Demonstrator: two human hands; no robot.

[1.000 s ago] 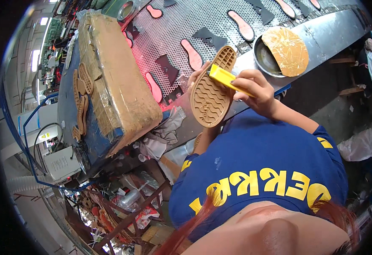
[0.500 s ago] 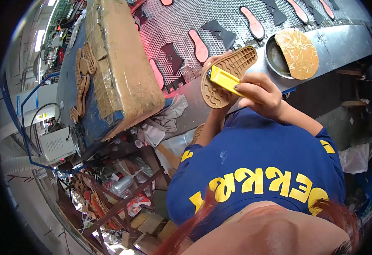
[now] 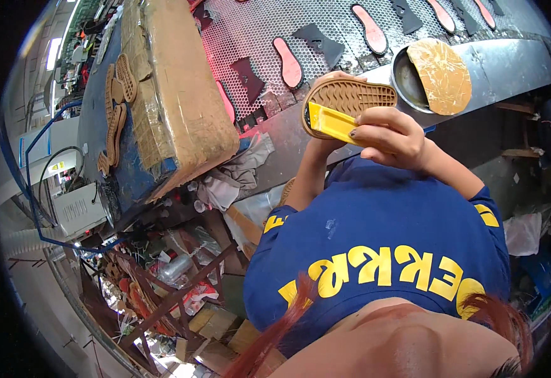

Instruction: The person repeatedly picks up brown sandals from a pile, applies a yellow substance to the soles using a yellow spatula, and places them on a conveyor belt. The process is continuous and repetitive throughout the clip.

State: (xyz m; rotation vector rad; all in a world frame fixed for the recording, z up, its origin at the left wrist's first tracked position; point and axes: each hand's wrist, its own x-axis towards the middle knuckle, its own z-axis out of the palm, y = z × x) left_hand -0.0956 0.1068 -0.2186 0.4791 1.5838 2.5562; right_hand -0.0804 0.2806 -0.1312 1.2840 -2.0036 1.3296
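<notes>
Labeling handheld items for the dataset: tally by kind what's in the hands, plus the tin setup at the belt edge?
Tan shoe sole: 1
Yellow tool: 1
Round metal tin: 1
Tan sheet over the tin: 1
Total: 4

A large, brown, tape-wrapped cardboard box (image 3: 178,94) lies on the blue workbench (image 3: 96,120); smaller cardboard boxes (image 3: 215,321) sit on the floor below.

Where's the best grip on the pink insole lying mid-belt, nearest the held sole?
Judging by its pose, pinch the pink insole across its narrow waist from above. It lies flat on the perforated belt, long edges free; a dark cut piece crowds its left side, so avoid sliding in there.
</notes>
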